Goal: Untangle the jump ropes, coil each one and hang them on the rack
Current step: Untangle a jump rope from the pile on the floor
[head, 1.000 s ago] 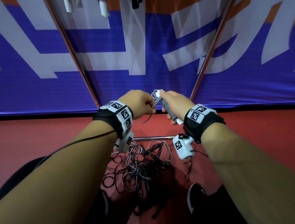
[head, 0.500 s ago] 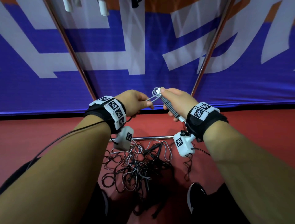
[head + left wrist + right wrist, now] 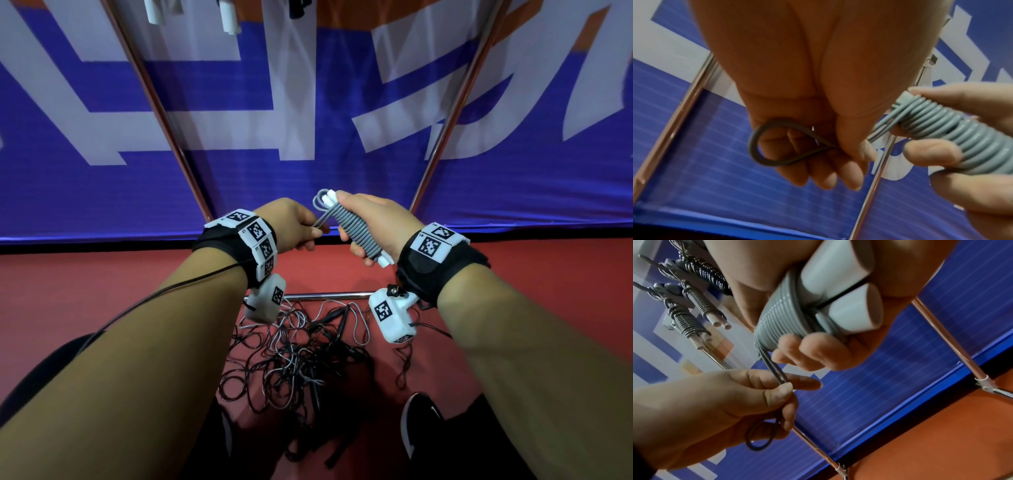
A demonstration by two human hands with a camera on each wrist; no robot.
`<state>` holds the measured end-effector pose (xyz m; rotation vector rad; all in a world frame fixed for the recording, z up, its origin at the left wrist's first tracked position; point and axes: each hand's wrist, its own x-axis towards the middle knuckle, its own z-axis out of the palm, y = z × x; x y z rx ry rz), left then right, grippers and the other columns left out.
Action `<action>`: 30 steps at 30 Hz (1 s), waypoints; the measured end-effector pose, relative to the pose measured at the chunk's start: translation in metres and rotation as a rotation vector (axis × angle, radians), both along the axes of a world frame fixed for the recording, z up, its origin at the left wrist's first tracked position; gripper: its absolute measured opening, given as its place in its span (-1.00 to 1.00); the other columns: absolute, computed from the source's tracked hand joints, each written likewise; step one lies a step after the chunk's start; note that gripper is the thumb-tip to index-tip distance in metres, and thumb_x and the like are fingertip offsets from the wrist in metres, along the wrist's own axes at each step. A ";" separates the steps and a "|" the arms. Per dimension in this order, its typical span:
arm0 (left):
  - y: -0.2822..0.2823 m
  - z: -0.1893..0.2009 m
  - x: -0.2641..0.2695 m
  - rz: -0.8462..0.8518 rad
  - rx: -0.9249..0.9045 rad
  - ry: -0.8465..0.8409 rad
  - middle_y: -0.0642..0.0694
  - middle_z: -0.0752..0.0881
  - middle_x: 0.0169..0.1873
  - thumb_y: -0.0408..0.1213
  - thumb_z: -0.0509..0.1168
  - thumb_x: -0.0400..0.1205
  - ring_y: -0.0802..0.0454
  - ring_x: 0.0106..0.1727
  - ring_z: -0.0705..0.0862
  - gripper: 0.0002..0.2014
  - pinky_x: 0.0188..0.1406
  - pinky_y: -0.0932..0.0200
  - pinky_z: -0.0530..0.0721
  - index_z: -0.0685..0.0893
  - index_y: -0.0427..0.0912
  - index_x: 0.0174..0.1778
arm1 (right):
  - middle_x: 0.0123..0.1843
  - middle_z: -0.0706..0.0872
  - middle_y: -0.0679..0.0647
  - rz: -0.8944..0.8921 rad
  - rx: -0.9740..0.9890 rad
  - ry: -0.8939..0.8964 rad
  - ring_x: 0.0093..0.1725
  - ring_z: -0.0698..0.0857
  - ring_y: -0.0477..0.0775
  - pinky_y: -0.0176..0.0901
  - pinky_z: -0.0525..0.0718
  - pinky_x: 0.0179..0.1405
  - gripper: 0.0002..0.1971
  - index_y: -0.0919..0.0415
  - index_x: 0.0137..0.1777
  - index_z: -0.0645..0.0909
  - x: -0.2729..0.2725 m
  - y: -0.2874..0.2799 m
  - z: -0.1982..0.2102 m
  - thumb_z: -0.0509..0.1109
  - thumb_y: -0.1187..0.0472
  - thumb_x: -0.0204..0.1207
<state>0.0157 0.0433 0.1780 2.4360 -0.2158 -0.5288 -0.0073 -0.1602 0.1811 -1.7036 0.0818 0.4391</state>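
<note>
1. Grey jump rope (image 3: 354, 230): wound tightly round its two white handles (image 3: 846, 293), held in the air above the red floor (image 3: 102, 291).
2. Right hand (image 3: 373, 224): clamped round the wound bundle.
3. Left hand (image 3: 291, 228): thumb and forefinger pinched on the doubled end loop (image 3: 777, 144), drawn taut.
4. Step judged: finishing the coil; the loop is probably to be secured next, then hung on the rack (image 3: 164, 113).
5. Tangled ropes (image 3: 291, 359) are left on the floor by the rack's bottom bar.

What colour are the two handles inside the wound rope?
White handles; the right wrist view shows them best.
</note>
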 end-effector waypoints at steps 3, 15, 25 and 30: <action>-0.003 0.003 0.000 0.019 -0.028 -0.019 0.02 0.86 -0.34 -0.19 0.44 0.75 0.23 -0.42 0.69 -0.75 -0.08 0.11 0.74 0.78 0.14 -0.26 | -0.16 0.78 0.18 0.041 0.004 0.008 -0.45 0.60 0.17 -0.09 0.60 -0.44 -0.53 0.10 0.23 0.77 -0.003 0.002 0.001 0.44 -0.30 0.68; -0.003 0.023 -0.002 -0.104 0.051 -0.126 0.16 0.85 -0.21 -0.24 0.62 0.46 0.21 -0.15 0.81 -0.80 -0.04 0.17 0.78 0.93 0.25 -0.22 | -0.47 0.76 0.00 0.491 -0.318 0.141 -0.60 0.63 0.00 -0.17 0.69 -0.54 -0.56 0.16 0.01 0.70 -0.026 0.006 0.005 0.30 -0.23 0.82; -0.016 0.017 0.004 -0.178 0.144 -0.407 0.08 0.70 -0.02 -0.14 0.52 0.66 0.09 0.04 0.70 -0.82 0.05 0.18 0.62 0.91 0.05 0.17 | -0.09 0.82 0.16 0.106 -0.458 -0.018 -0.46 0.66 0.09 -0.15 0.63 -0.55 -0.67 -0.09 0.21 0.64 -0.002 0.005 -0.032 0.20 -0.27 0.82; -0.018 0.017 0.002 -0.011 -0.134 -0.246 0.03 0.84 -0.14 -0.13 0.53 0.68 0.16 -0.32 0.80 -0.83 -0.25 0.38 0.75 0.90 0.09 0.18 | 0.03 0.81 0.19 0.021 -0.283 0.038 -0.38 0.71 0.11 -0.10 0.71 -0.48 -0.61 -0.07 0.37 0.61 0.002 0.002 -0.031 0.09 -0.25 0.87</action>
